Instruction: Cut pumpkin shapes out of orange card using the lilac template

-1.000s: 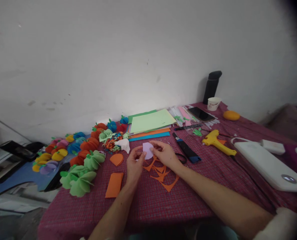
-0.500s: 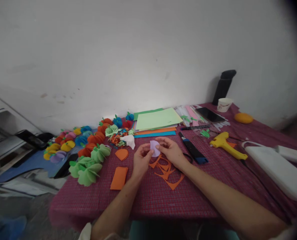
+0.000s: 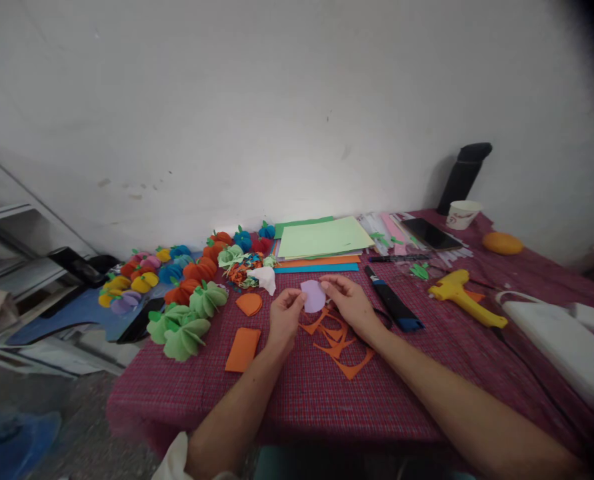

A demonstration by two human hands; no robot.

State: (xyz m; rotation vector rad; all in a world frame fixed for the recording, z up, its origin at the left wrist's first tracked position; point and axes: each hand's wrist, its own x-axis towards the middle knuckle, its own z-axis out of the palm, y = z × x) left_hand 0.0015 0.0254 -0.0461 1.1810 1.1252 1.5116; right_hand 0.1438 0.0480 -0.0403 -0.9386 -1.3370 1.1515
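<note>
A rounded piece of lilac paper (image 3: 314,297) is held up between my two hands over the table. My left hand (image 3: 285,317) pinches its left edge; my right hand (image 3: 351,307) grips the upper right edge with thumb and fingers. Just below lie curling orange paper offcuts (image 3: 351,368). To the left of my left hand are a rounded orange paper cutout (image 3: 249,305) and an orange rectangular stack (image 3: 243,350). A dark blue and black pouch-like item (image 3: 394,300) lies right of my right hand.
Green paper pumpkins (image 3: 184,337) and other coloured ones crowd the left side. Paper sheets (image 3: 324,237) lie at the back. At right are a yellow glue gun (image 3: 464,297), a phone (image 3: 431,234), a paper cup (image 3: 463,215), a black bottle (image 3: 463,179) and a white device (image 3: 557,343).
The lilac paper was folded or angled and now shows as a wider, flat rounded shape. My hands are slightly farther apart. The whole view has shifted a little.
</note>
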